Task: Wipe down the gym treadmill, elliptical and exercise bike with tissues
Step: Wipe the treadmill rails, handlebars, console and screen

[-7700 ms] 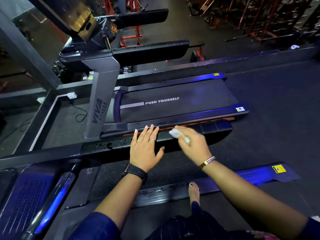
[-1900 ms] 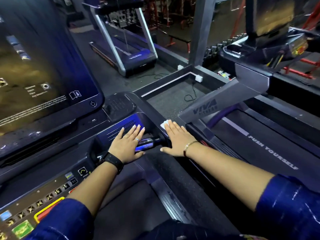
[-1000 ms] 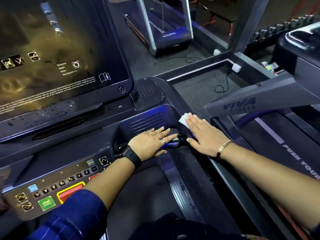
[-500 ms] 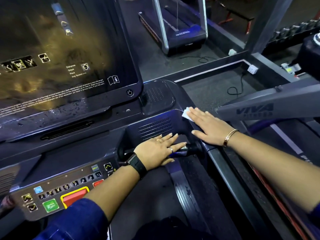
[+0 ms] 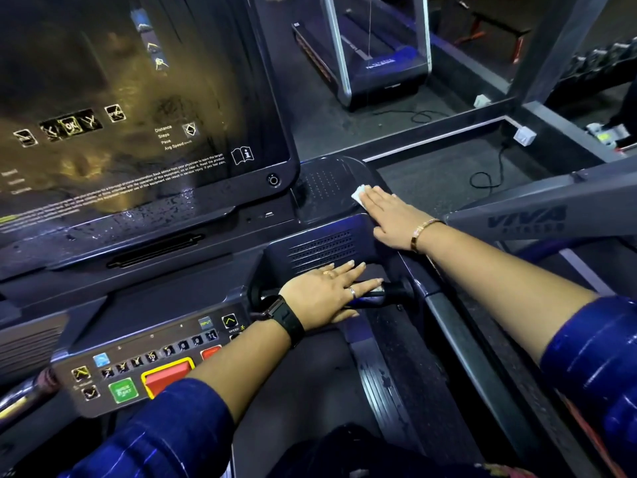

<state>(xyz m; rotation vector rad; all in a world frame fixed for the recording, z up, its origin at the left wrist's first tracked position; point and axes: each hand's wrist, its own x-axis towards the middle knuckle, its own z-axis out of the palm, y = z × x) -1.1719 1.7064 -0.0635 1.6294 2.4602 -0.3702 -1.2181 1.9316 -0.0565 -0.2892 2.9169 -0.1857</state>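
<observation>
I stand on a treadmill and face its dark console (image 5: 324,188). My right hand (image 5: 393,219) lies flat with straight fingers on the console's right corner and presses a white tissue (image 5: 358,194) against it; only the tissue's corner shows beyond my fingertips. My left hand (image 5: 327,293) rests flat, fingers straight, on the short handle (image 5: 396,290) below the speaker grille. The big screen (image 5: 131,108) carries water droplets along its lower edge.
A button panel (image 5: 151,367) with a red stop button and a green start button sits at lower left. A second treadmill's grey upright (image 5: 527,220) marked VIVA stands at right. A third treadmill (image 5: 372,53) stands on the floor beyond, with a cable (image 5: 489,174) and wall socket (image 5: 524,135).
My right hand has slid the tissue forward, from the handle's end up onto the console's right corner. My left hand has stayed on the handle.
</observation>
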